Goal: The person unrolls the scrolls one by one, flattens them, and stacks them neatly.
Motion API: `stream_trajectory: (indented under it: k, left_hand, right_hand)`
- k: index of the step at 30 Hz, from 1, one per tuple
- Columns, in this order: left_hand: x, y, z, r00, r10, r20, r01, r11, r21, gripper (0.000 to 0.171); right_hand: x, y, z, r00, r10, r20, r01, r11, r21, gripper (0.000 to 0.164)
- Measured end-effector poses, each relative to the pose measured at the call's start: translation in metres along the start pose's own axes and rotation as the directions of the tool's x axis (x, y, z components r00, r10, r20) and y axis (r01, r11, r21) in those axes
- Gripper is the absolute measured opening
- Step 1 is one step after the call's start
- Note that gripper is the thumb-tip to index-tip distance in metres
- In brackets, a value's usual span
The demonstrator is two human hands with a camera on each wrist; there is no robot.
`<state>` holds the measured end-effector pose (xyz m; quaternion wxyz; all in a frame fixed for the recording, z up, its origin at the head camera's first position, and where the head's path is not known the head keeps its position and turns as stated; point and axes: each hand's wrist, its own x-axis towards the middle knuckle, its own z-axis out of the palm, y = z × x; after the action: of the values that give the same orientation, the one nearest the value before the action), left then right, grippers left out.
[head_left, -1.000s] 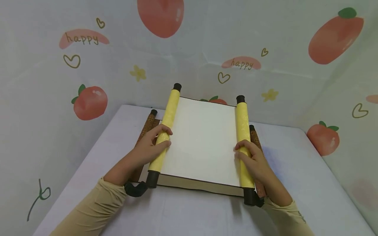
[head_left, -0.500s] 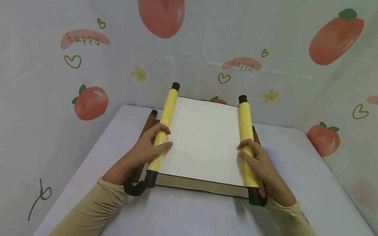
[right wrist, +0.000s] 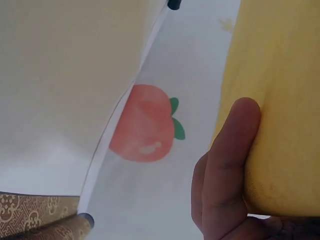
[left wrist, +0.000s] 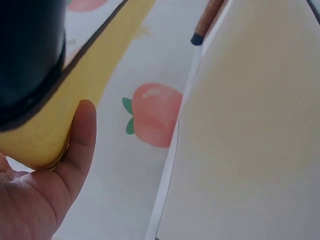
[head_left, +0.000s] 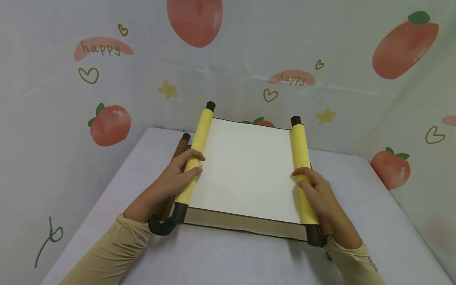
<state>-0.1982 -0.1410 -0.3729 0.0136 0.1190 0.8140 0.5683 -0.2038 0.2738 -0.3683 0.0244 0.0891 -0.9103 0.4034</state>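
Note:
A hanging scroll with yellow rollers and black end knobs is stretched partly unrolled between the hands, its blank white sheet (head_left: 246, 170) facing up. The left hand (head_left: 175, 176) grips the left yellow roller (head_left: 202, 132), thumb and fingers around it. Around the right yellow roller (head_left: 300, 144) the right hand (head_left: 318, 194) is curled in the same way. Beneath this scroll lies a second one with brown patterned rollers (head_left: 180, 145), spread on the table and mostly covered. Its patterned end (right wrist: 42, 215) shows in the right wrist view.
A white-covered table (head_left: 228, 261) carries the lower scroll. Behind and beside it hangs a white cloth wall (head_left: 221, 75) printed with peaches, hearts and flowers. A dark strap (head_left: 162, 226) sits at the left wrist.
The two yellow rollers have moved apart, mostly by the right hand shifting right, and more white sheet shows between them. The right brown roller is now largely hidden. Both hands keep their grip.

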Motion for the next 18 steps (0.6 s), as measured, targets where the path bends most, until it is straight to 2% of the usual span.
stream_trajectory:
  k: [6,11,18]
  left_hand:
    - [-0.001,0.001,-0.001,1.0,0.003,-0.004,-0.003,1.0,-0.001,0.031]
    - [-0.003,0.003,-0.003,1.0,-0.002,0.007,0.002,1.0,-0.018,0.035]
    - [-0.002,0.003,-0.008,0.999,-0.035,-0.019,0.035,0.999,0.002,0.036]
  right_hand:
    - [0.001,0.002,0.001,0.999,-0.033,-0.004,0.033,0.999,-0.007,0.027]
    - [0.001,0.002,-0.001,1.0,-0.02,0.007,0.02,1.0,0.006,0.029]
    - [0.0,0.002,-0.009,0.999,-0.016,0.036,0.017,1.0,-0.025,0.034]
